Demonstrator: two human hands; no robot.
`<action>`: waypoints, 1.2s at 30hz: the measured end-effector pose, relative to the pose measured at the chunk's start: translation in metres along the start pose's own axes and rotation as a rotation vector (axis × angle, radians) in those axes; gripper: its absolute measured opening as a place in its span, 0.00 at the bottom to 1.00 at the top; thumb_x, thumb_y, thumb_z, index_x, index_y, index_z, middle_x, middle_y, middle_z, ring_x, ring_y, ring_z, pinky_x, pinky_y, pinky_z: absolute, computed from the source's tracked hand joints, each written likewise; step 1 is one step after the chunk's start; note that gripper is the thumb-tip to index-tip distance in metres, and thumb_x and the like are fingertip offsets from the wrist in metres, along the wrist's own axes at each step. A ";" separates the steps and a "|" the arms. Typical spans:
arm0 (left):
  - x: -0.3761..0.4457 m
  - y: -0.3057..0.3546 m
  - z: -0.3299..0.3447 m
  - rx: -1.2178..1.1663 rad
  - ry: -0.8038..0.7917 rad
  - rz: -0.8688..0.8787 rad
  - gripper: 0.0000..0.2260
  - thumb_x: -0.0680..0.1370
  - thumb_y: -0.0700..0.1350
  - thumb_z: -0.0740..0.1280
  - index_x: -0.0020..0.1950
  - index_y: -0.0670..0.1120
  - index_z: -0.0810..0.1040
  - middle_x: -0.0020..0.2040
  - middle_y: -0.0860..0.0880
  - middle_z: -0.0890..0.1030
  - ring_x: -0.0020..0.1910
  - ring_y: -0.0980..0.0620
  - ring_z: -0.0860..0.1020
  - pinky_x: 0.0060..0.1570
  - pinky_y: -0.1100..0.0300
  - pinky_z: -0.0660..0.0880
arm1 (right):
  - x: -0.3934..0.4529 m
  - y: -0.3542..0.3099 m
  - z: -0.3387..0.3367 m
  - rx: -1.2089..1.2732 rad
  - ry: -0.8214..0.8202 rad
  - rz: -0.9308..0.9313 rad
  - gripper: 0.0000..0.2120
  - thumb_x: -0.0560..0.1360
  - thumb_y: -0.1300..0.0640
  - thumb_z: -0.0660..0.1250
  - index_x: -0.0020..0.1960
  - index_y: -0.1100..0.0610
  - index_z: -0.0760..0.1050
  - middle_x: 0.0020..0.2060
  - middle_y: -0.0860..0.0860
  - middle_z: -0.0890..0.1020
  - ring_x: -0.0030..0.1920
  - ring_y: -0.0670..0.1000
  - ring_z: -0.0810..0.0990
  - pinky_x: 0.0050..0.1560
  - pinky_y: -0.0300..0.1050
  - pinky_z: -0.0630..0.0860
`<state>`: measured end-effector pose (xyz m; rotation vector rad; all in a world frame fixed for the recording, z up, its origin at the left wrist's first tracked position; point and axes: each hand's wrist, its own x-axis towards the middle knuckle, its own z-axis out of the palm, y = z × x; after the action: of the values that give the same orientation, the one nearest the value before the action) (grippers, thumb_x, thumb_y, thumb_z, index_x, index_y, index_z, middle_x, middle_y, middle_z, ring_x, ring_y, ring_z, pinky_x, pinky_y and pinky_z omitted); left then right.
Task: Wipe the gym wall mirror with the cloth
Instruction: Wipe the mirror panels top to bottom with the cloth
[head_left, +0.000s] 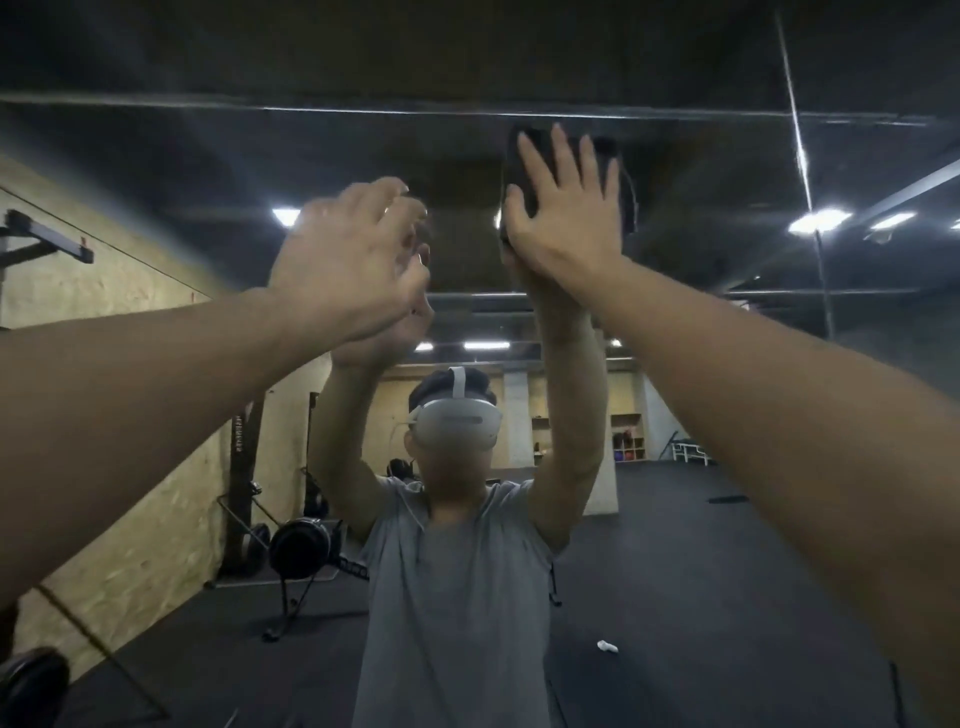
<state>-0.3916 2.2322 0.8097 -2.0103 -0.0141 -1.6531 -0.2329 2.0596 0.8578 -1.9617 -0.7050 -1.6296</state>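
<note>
The wall mirror (727, 364) fills almost the whole view and reflects me with both arms raised. High up near its top edge, my right hand (563, 208) presses a dark cloth (613, 171) flat against the glass with straight, spread fingers. The cloth shows around the fingertips and along the hand's right side. My left hand (348, 254) is raised beside it to the left, blurred, fingers loosely bent at the glass, holding nothing that I can see.
A plywood wall (104, 291) with a black bracket runs along the left. Reflected in the mirror are weight plates and a rack at lower left, a dark rubber floor, shelves at the back and a small white object on the floor.
</note>
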 end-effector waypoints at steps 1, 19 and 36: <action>-0.008 -0.012 -0.007 0.004 0.006 -0.002 0.23 0.77 0.54 0.54 0.65 0.44 0.75 0.62 0.43 0.76 0.58 0.42 0.76 0.53 0.45 0.75 | -0.002 -0.024 0.004 -0.001 -0.008 -0.042 0.30 0.83 0.40 0.47 0.84 0.42 0.49 0.84 0.50 0.49 0.83 0.55 0.45 0.81 0.60 0.39; -0.108 -0.140 -0.028 -0.104 -0.002 -0.078 0.14 0.76 0.50 0.60 0.58 0.47 0.75 0.57 0.45 0.78 0.54 0.42 0.76 0.51 0.46 0.74 | -0.082 -0.176 0.036 -0.079 -0.110 -0.481 0.26 0.85 0.41 0.47 0.82 0.39 0.54 0.84 0.49 0.54 0.83 0.54 0.47 0.82 0.60 0.40; -0.111 -0.060 0.001 -0.082 -0.042 -0.039 0.16 0.75 0.49 0.60 0.60 0.45 0.75 0.58 0.45 0.76 0.58 0.44 0.74 0.59 0.47 0.72 | -0.120 -0.036 0.024 -0.034 -0.020 -0.049 0.30 0.83 0.41 0.45 0.84 0.42 0.48 0.84 0.53 0.48 0.83 0.58 0.43 0.80 0.67 0.40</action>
<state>-0.4384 2.3195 0.7310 -2.1185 -0.0001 -1.6598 -0.2578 2.0929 0.7377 -2.0016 -0.7434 -1.6628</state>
